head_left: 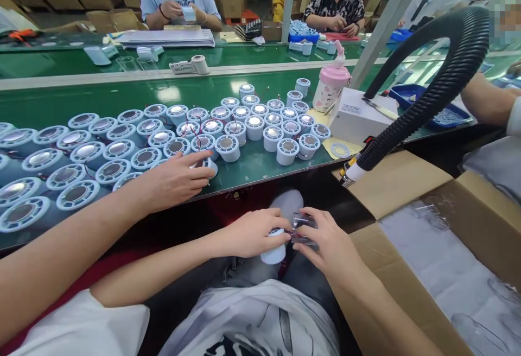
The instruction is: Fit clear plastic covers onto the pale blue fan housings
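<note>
My left hand (258, 232) is closed around a light blue round plastic housing (273, 254), held low over my lap. Just to its right, my right hand (325, 239) grips a clear plastic cover (303, 228). Thin dark red wires run between the two pieces, partly covered by my fingers. On the green bench ahead, many similar blue housings (254, 122) stand in rows, with silvery round centres and loose red and black wires. Another person's hand (175, 182), reaching in from the left, rests on a housing at the bench's front edge.
An open cardboard box (411, 269) with clear plastic pieces stands at my right. A black flexible hose (431, 95) arches from a white box (358, 112) over the bench edge. A pink-lidded cup (331, 87) stands beside it. Two people work across the bench (228, 79).
</note>
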Demonstrator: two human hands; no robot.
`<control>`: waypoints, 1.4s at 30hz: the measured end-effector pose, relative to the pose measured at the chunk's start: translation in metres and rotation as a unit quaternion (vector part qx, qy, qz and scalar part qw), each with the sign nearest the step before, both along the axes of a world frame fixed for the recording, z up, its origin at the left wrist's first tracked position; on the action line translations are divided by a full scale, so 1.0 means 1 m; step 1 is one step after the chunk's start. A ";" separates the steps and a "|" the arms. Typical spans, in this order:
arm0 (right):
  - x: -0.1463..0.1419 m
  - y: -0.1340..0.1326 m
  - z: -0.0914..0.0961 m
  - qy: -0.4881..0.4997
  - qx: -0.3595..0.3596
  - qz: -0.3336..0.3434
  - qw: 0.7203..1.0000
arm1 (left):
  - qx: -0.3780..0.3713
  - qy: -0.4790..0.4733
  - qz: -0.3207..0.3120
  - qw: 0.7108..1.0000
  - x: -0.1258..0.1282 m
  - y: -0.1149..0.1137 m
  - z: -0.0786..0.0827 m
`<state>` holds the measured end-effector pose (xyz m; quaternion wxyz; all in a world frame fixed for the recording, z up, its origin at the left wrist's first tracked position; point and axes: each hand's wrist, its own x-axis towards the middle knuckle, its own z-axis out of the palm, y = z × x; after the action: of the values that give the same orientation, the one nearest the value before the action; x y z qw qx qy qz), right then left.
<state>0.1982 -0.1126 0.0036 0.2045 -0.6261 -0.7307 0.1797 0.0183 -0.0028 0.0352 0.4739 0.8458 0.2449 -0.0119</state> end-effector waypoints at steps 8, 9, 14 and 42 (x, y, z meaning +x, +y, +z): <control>-0.001 -0.003 0.011 0.276 -0.105 -0.069 0.953 | 0.020 -0.145 0.070 0.987 -0.003 -0.002 -0.011; -0.001 -0.003 0.012 0.287 -0.102 -0.084 0.949 | 0.025 -0.158 0.070 0.985 -0.003 -0.001 -0.015; 0.004 -0.002 0.011 0.392 -0.105 -0.142 0.903 | 0.034 -0.182 0.021 0.983 -0.003 0.000 -0.032; 0.009 -0.032 0.012 0.477 -0.174 -0.079 0.858 | -0.105 -0.253 -0.047 0.961 -0.013 -0.008 -0.015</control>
<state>0.2075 -0.1448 0.0154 0.4293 -0.5444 -0.4489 0.5638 0.0049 -0.0105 0.0202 0.6056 0.7770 0.0745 0.1549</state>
